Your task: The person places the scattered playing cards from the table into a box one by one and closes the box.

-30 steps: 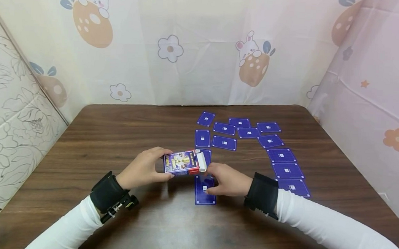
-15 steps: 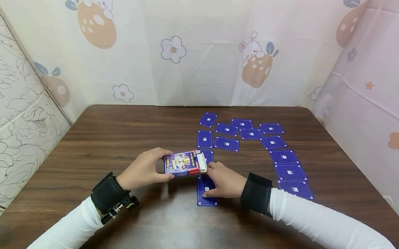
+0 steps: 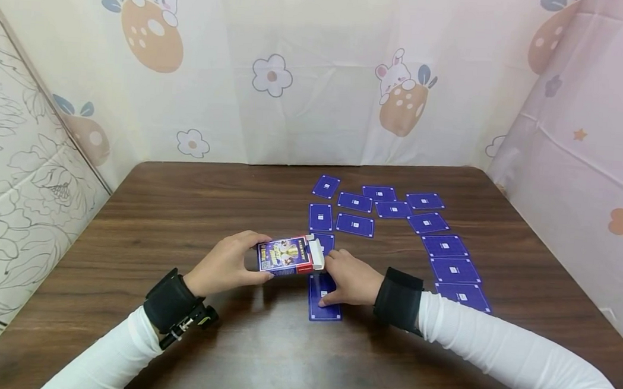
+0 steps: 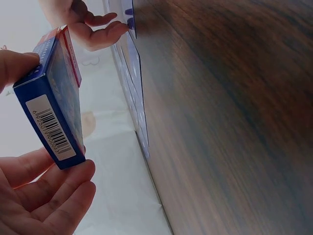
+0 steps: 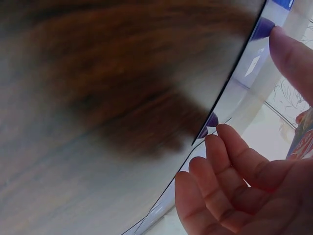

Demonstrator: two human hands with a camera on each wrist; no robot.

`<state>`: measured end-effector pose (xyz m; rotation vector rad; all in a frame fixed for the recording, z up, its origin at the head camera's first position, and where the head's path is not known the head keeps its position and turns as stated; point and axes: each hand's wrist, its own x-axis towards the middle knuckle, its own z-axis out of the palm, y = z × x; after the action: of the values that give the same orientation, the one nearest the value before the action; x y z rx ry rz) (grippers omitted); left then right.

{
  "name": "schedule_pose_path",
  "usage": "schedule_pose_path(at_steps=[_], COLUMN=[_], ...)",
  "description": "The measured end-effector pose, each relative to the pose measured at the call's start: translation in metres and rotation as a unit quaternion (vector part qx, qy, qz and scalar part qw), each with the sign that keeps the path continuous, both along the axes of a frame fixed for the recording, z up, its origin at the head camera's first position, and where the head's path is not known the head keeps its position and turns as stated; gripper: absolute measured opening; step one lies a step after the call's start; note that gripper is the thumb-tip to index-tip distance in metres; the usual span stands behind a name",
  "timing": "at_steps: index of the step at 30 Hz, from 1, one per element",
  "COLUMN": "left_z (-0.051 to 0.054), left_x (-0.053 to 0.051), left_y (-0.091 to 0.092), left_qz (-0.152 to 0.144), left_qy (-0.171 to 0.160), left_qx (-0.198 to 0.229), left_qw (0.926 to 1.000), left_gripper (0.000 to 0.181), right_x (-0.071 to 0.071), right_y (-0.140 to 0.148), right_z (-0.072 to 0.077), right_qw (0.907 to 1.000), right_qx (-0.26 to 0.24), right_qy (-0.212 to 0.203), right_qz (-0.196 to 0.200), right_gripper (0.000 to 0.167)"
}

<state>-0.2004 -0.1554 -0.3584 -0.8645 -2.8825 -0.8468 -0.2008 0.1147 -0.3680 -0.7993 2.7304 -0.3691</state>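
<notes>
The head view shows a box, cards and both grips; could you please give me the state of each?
Box: end flap open, raised off the table.
Near card: on the table, blue side up.
Other cards: spread out, blue side up.
Left grip: holding the box.
Right grip: thumb touching the near card.

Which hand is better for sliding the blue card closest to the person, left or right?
Probably the right hand: its thumb and fingers are already down at that blue card. The left hand is busy holding the card box above the table.
</notes>
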Motion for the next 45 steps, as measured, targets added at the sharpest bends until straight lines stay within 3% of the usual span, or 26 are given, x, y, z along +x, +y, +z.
schedule_pose_path(at_steps=[23, 25, 32, 36, 40, 42, 45], left_z=[-0.001, -0.001, 0.001, 0.001, 0.001, 0.001, 0.001], left_x=[-0.001, -0.001, -0.001, -0.001, -0.002, -0.001, -0.001], left_y=[0.0, 0.001, 0.0, 0.0, 0.0, 0.0, 0.0], left_qz=[-0.003, -0.003, -0.001, -0.003, -0.002, -0.002, -0.002], left_qy=[0.003, 0.001, -0.002, 0.0, -0.001, -0.001, 0.0], left_qx=[0.002, 0.002, 0.002, 0.002, 0.002, 0.003, 0.004], left_qw=[1.0, 1.0, 1.0, 1.0, 1.0, 1.0, 1.0], left_gripper=[0.062, 0.062, 0.063, 0.062, 0.062, 0.062, 0.062], right_x=[-0.005, -0.007, -0.021, -0.029, -0.036, -0.039, -0.04], right_y=[-0.001, 0.001, 0.021, 0.037, 0.054, 0.062, 0.072], right_z=[0.0, 0.001, 0.008, 0.012, 0.014, 0.013, 0.014], right_qw=[0.9965, 0.9961, 0.9907, 0.9782, 0.9576, 0.9412, 0.9042], right_qx=[-0.045, -0.048, -0.103, -0.159, -0.198, -0.217, -0.265], right_qy=[-0.067, -0.07, -0.089, -0.132, -0.209, -0.255, -0.32], right_qz=[-0.024, -0.024, 0.008, 0.021, -0.012, -0.044, -0.099], right_gripper=[0.083, 0.076, 0.022, 0.011, 0.008, 0.009, 0.011])
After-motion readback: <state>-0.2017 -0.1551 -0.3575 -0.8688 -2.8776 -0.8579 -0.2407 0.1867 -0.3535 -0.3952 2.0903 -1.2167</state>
